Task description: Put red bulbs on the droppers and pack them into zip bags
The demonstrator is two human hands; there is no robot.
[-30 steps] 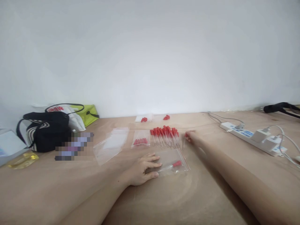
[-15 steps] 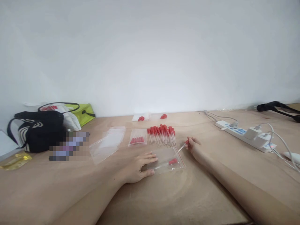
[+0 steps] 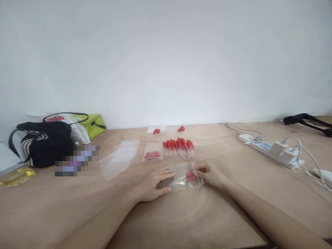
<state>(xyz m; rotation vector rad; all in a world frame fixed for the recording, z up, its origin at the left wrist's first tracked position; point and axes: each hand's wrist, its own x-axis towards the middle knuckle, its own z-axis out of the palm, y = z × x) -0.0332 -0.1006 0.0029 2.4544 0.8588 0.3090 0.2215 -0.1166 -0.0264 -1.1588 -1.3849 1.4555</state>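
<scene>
While left hand (image 3: 156,185) spreads on bag (image 3: 181,169) | right hand (image 3: 211,175): narrow grip | droppers (image 3: 190,178) inside: two (formerly one)

So I've got a wooden tabletop (image 3: 168,221) here. Up front there's a clear zip bag (image 3: 178,183) with red-topped tubes (image 3: 190,178) inside — just behind it lies a loose row of more tubes (image 3: 178,148). Left of that row: a smaller filled bag (image 3: 152,152), then some flat clear bags (image 3: 123,155). Black bag (image 3: 49,145) on the far left, white power strip (image 3: 267,148) over on the right — pretty crowded lol.
</scene>
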